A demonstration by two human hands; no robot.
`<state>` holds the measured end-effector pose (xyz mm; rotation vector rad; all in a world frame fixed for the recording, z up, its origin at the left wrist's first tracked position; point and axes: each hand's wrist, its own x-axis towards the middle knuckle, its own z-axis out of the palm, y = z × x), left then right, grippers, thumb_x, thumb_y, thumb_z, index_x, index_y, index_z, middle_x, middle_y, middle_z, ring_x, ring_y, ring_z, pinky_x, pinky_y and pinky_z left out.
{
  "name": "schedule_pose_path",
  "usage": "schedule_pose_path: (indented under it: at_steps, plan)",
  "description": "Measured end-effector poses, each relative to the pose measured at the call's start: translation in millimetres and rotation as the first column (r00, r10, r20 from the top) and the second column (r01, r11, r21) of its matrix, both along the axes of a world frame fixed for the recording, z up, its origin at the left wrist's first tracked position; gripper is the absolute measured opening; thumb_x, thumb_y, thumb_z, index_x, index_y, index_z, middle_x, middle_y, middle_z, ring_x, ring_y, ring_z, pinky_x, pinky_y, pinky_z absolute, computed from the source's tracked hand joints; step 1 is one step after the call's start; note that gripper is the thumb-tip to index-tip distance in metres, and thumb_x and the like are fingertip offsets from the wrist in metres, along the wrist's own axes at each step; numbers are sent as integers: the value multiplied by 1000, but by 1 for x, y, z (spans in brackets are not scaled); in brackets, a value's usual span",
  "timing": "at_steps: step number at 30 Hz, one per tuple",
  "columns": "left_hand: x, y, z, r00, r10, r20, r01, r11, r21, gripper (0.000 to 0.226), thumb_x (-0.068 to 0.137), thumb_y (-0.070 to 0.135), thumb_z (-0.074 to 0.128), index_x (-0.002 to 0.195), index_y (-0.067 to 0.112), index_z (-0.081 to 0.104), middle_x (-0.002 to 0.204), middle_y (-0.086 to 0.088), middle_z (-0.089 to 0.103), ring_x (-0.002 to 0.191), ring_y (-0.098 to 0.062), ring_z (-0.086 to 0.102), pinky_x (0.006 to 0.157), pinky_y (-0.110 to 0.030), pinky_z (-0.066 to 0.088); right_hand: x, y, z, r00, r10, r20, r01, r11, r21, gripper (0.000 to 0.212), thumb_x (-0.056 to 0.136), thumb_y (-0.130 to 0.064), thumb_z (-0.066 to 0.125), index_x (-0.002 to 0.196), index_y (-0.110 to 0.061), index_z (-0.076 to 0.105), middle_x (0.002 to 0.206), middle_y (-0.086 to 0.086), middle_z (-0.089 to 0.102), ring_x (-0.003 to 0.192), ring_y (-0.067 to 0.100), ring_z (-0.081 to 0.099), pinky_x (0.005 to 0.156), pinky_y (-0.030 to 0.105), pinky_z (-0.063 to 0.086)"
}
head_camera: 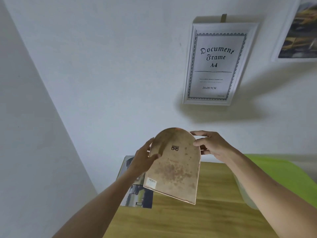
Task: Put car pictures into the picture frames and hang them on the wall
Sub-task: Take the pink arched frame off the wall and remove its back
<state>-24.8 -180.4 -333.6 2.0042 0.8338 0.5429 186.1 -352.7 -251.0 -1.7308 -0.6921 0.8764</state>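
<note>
An arched frame (173, 167) hangs above the table (197, 220), below a wall-hung document frame (217, 63).

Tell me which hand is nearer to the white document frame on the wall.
Right. The right hand grips the arched frame almost directly below the document frame; the left hand is lower, further left.

We have only one view, from a wide-angle camera worn on the person's head. It faces forward toward the wall (103, 66), tilted so that the wall fills the upper part and the desk (214, 212) lies at the bottom. The camera is close: both forearms enter from the lower edge, and the left hand (144, 160) and right hand (211, 145) sit near the middle. Straight lines bend toward the edges.
</note>
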Motion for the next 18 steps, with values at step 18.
schedule_pose_path:
  at_steps: [18]
  plan:
    - [1,-12,13,980,13,197,25,982,-189,59,79,5,77,131,29,61,88,1,75,78,-14,70,72,-16,55,-19,17,-22,639,271,720,4,935,-356,59,93,-29,52,135,-58,23,102,5,46,73,21,61,72,36,51]
